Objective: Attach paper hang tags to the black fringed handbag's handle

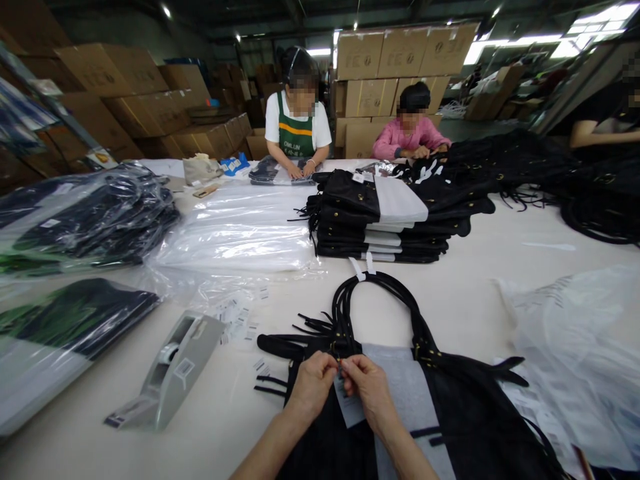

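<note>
A black handbag [480,413] lies flat in front of me, its looped handles pointing away and tied at the top with white strips. A grey sheet [400,380] runs down its middle. Both my hands meet at the base of the left handle. My left hand [316,380] pinches with thumb and forefinger at a tiny spot there. Close against it, my right hand [364,383] has its fingers closed too. A hang tag [350,407] dangles just under my fingers. Whatever thin cord lies between the fingertips is too small to make out.
To the left stands a grey tape dispenser [187,363], with bagged goods [90,220] beyond. Clear plastic bags [245,230] and stacked black handbags [380,220] lie ahead. Crumpled plastic [575,353] is at right. Two co-workers [297,127] work across the table; another person is at far right.
</note>
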A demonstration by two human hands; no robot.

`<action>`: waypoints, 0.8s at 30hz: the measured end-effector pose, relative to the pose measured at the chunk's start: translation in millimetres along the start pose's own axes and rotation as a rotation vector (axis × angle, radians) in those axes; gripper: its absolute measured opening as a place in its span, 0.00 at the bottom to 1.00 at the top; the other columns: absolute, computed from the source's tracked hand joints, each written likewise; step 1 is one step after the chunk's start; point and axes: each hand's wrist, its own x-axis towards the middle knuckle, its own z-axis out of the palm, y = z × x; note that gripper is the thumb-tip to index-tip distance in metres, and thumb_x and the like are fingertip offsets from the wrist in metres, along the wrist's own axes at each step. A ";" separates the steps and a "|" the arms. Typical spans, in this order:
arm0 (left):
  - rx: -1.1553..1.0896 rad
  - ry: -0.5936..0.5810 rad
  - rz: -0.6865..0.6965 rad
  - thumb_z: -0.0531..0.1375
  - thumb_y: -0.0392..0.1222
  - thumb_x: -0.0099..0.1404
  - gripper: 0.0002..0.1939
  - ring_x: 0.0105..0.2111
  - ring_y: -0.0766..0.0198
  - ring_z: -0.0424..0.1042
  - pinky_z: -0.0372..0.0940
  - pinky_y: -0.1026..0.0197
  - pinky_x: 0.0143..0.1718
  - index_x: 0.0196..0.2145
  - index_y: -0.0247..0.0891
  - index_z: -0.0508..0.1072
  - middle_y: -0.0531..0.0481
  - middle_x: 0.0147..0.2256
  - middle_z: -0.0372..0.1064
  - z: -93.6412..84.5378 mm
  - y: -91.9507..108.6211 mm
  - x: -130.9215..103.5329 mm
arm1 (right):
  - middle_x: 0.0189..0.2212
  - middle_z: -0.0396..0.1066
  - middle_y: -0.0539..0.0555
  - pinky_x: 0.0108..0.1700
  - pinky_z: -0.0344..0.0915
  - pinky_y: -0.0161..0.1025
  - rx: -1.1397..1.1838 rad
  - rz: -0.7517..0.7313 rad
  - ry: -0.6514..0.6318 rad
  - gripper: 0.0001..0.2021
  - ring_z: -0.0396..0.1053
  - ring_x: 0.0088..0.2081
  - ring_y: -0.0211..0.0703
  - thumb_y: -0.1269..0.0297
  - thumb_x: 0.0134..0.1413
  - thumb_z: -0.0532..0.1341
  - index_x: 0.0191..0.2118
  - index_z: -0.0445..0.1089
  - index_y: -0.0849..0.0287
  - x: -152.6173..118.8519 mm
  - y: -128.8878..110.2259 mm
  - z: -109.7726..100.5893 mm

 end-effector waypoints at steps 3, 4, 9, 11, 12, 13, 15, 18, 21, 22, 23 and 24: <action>0.010 0.010 -0.032 0.49 0.33 0.52 0.07 0.25 0.68 0.61 0.55 0.65 0.28 0.21 0.37 0.63 0.55 0.22 0.59 2.1 0.1 1.1 | 0.12 0.64 0.45 0.15 0.52 0.28 0.005 0.009 -0.004 0.16 0.57 0.13 0.29 0.54 0.30 0.67 0.18 0.67 0.62 0.6 -0.6 -1.5; 0.004 0.015 -0.058 0.49 0.33 0.52 0.06 0.25 0.67 0.61 0.55 0.65 0.28 0.21 0.38 0.63 0.55 0.22 0.59 2.7 -0.3 1.6 | 0.11 0.64 0.45 0.15 0.52 0.28 0.012 0.012 -0.001 0.16 0.57 0.13 0.29 0.53 0.31 0.67 0.19 0.67 0.62 0.8 -0.9 -2.2; -0.049 0.012 -0.132 0.50 0.35 0.53 0.05 0.24 0.66 0.62 0.55 0.65 0.26 0.23 0.38 0.64 0.55 0.20 0.59 3.8 -2.1 3.2 | 0.11 0.63 0.45 0.15 0.52 0.28 0.015 0.025 0.009 0.17 0.56 0.13 0.28 0.53 0.31 0.67 0.19 0.66 0.62 1.4 -1.7 -3.9; -0.055 0.013 -0.140 0.50 0.34 0.53 0.05 0.24 0.67 0.62 0.55 0.66 0.25 0.23 0.38 0.64 0.56 0.20 0.59 4.0 -2.1 3.4 | 0.11 0.63 0.45 0.15 0.52 0.28 0.008 0.025 0.004 0.17 0.56 0.13 0.28 0.53 0.31 0.67 0.19 0.67 0.62 1.1 -2.1 -3.6; -0.056 0.020 -0.147 0.50 0.34 0.53 0.05 0.23 0.67 0.62 0.55 0.66 0.25 0.22 0.38 0.64 0.56 0.19 0.59 4.2 -2.1 3.5 | 0.11 0.63 0.45 0.15 0.52 0.28 0.005 0.024 0.000 0.17 0.56 0.13 0.28 0.53 0.31 0.67 0.19 0.67 0.62 1.0 -2.3 -3.4; -0.056 0.029 -0.153 0.50 0.34 0.53 0.05 0.23 0.67 0.62 0.54 0.66 0.25 0.22 0.38 0.64 0.56 0.19 0.59 4.4 -1.9 3.5 | 0.11 0.63 0.45 0.15 0.52 0.28 0.004 0.022 -0.003 0.17 0.56 0.13 0.28 0.52 0.31 0.67 0.19 0.67 0.62 0.8 -2.5 -3.3; -0.053 0.039 -0.163 0.50 0.33 0.53 0.05 0.23 0.67 0.61 0.54 0.66 0.25 0.22 0.38 0.64 0.56 0.19 0.58 4.8 -1.4 3.4 | 0.11 0.63 0.45 0.15 0.52 0.28 -0.001 0.019 -0.007 0.17 0.56 0.13 0.28 0.52 0.32 0.67 0.19 0.67 0.62 0.6 -2.6 -3.2; -0.051 0.024 -0.167 0.50 0.33 0.53 0.06 0.22 0.67 0.60 0.53 0.66 0.25 0.22 0.38 0.63 0.57 0.18 0.57 5.3 0.7 2.9 | 0.11 0.63 0.45 0.15 0.52 0.28 -0.016 0.017 -0.008 0.16 0.56 0.13 0.28 0.53 0.32 0.67 0.19 0.67 0.62 0.5 -1.6 -2.8; -0.044 0.007 -0.177 0.50 0.33 0.54 0.06 0.22 0.68 0.59 0.53 0.66 0.25 0.21 0.38 0.62 0.57 0.18 0.56 5.6 4.2 2.7 | 0.10 0.63 0.45 0.15 0.52 0.28 -0.030 0.018 -0.009 0.16 0.56 0.12 0.28 0.53 0.32 0.67 0.18 0.67 0.63 0.7 0.0 -2.5; -0.042 0.000 -0.183 0.50 0.32 0.54 0.07 0.22 0.68 0.59 0.52 0.66 0.25 0.21 0.38 0.62 0.57 0.18 0.55 5.6 5.5 2.8 | 0.09 0.62 0.45 0.15 0.52 0.28 -0.031 0.018 -0.009 0.16 0.55 0.12 0.28 0.53 0.32 0.67 0.18 0.67 0.63 0.9 0.3 -2.5; -0.038 -0.008 -0.189 0.50 0.32 0.54 0.07 0.22 0.68 0.59 0.52 0.66 0.25 0.21 0.38 0.62 0.57 0.18 0.55 5.5 6.6 3.0 | 0.09 0.62 0.45 0.15 0.52 0.28 -0.031 0.018 -0.009 0.16 0.55 0.12 0.28 0.53 0.32 0.67 0.18 0.66 0.63 1.0 0.5 -2.6; -0.034 -0.014 -0.193 0.50 0.32 0.54 0.07 0.22 0.68 0.59 0.52 0.66 0.25 0.21 0.38 0.62 0.57 0.18 0.55 5.4 7.5 3.2 | 0.09 0.62 0.45 0.15 0.52 0.28 -0.028 0.018 -0.010 0.17 0.55 0.12 0.28 0.53 0.32 0.67 0.18 0.66 0.63 1.1 0.5 -2.7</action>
